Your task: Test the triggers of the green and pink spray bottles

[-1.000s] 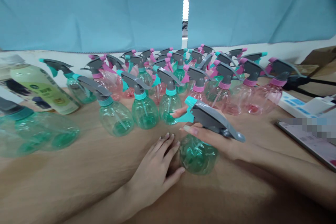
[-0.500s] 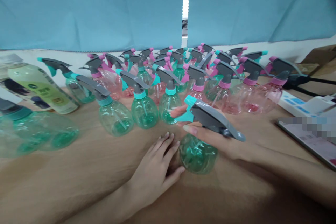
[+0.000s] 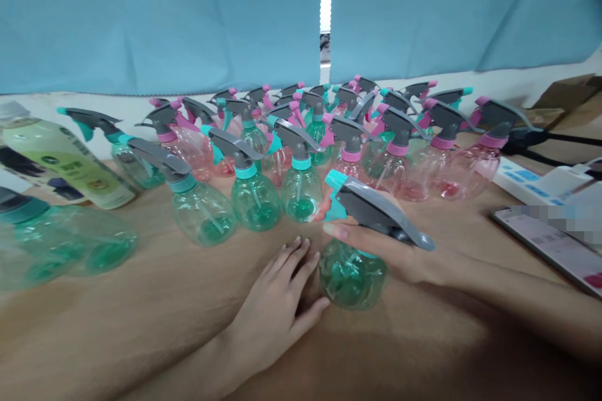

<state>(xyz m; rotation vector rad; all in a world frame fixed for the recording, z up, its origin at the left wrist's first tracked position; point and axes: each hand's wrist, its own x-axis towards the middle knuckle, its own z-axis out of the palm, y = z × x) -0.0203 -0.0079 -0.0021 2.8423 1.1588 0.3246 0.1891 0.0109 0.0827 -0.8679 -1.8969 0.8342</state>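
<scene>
A green spray bottle [image 3: 352,276] with a grey head and turquoise nozzle stands upright on the wooden table in front of me. My right hand [image 3: 390,241] is wrapped round its neck below the head, thumb toward me and fingertips by the turquoise trigger. Just left of the bottle, my left hand [image 3: 282,294] lies palm down on the table, fingers stretched and holding nothing. Beyond my hands stand a green bottle with a turquoise collar [image 3: 301,191], another green bottle [image 3: 256,200] and a pink bottle [image 3: 352,160].
Many more pink and green spray bottles crowd the back of the table. A large printed bottle [image 3: 66,160] stands at the left, near other green bottles [image 3: 89,244]. At the right are a phone [image 3: 540,244], a power strip [image 3: 522,178] and black cables. A blue curtain [image 3: 164,19] hangs behind.
The fingers of my right hand have curled in closer round the bottle's neck and trigger. My left hand stays flat. The view has shifted slightly.
</scene>
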